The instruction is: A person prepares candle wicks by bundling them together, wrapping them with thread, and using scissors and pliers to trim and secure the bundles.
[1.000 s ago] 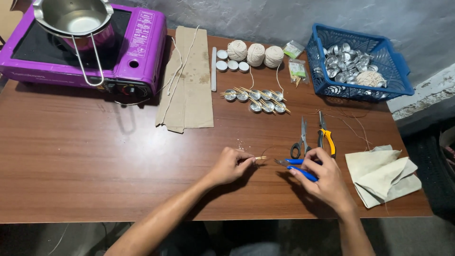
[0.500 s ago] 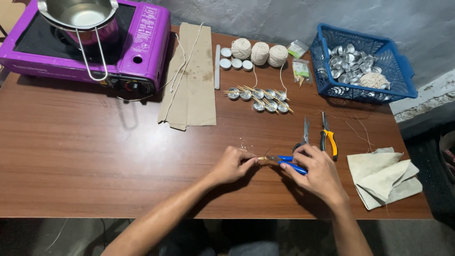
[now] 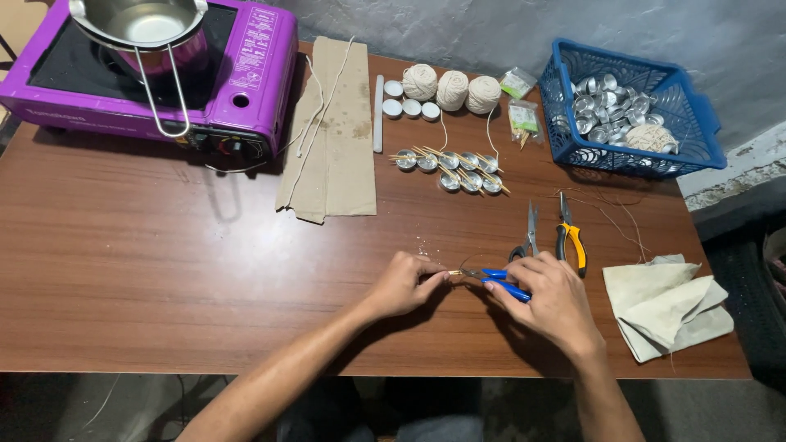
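My left hand (image 3: 403, 284) pinches a short piece of wick with a small metal tab (image 3: 454, 272) just above the brown table (image 3: 164, 270). My right hand (image 3: 550, 299) grips blue-handled pliers (image 3: 494, 281), whose jaws close on the tab right beside my left fingertips. Both hands are near the table's front edge, right of centre.
Scissors (image 3: 528, 233) and yellow-handled pliers (image 3: 571, 237) lie just behind my right hand, a folded cloth (image 3: 667, 307) to its right. Farther back are several tin cups with sticks (image 3: 449, 164), three string balls (image 3: 452, 88), cardboard (image 3: 336, 131), a blue basket (image 3: 630, 110) and a purple stove with a pot (image 3: 155, 61).
My right hand lifted the blue pliers off the table and brought them left to the wick piece in my left fingers. The left hand stayed nearly in place.
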